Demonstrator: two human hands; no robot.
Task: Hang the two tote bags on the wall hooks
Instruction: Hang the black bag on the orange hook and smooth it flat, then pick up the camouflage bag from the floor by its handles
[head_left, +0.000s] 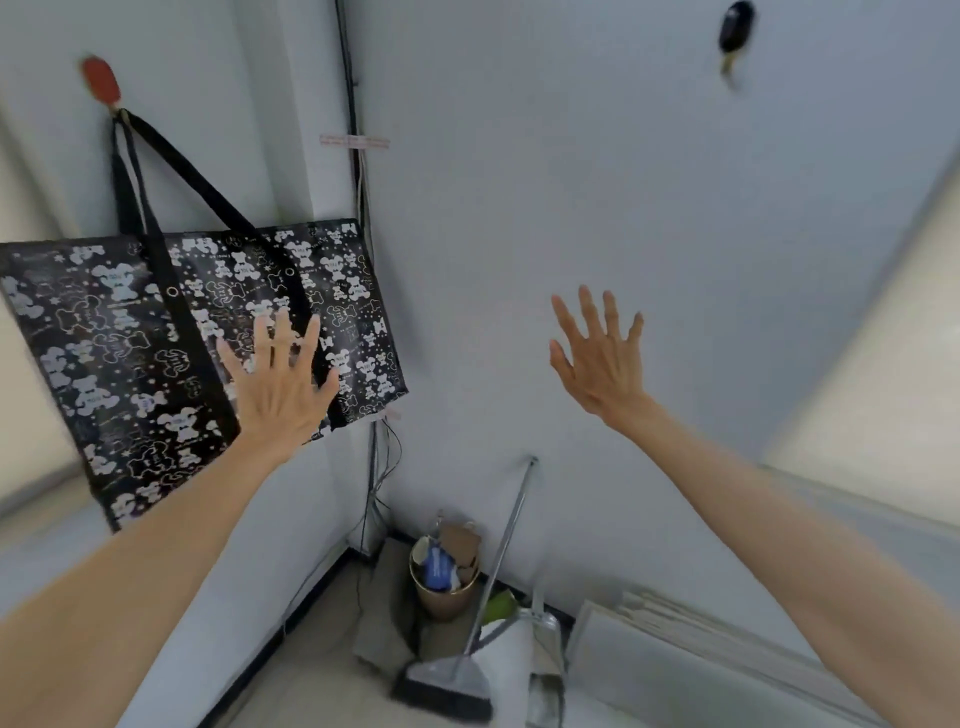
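Head view: my left hand (283, 387) and right hand (602, 358) are spread, holding nothing; one tote bag (156, 338) hangs crooked beyond my left fingers and might slip off its red hook (101, 83); the second bag is unseen.

A tote bag (156, 338) hangs from the left wall hook (101, 83); another hook (734, 31) sits far right. Below, in the floor corner, a wastebasket (441, 577) stands left of a broom (467, 649).
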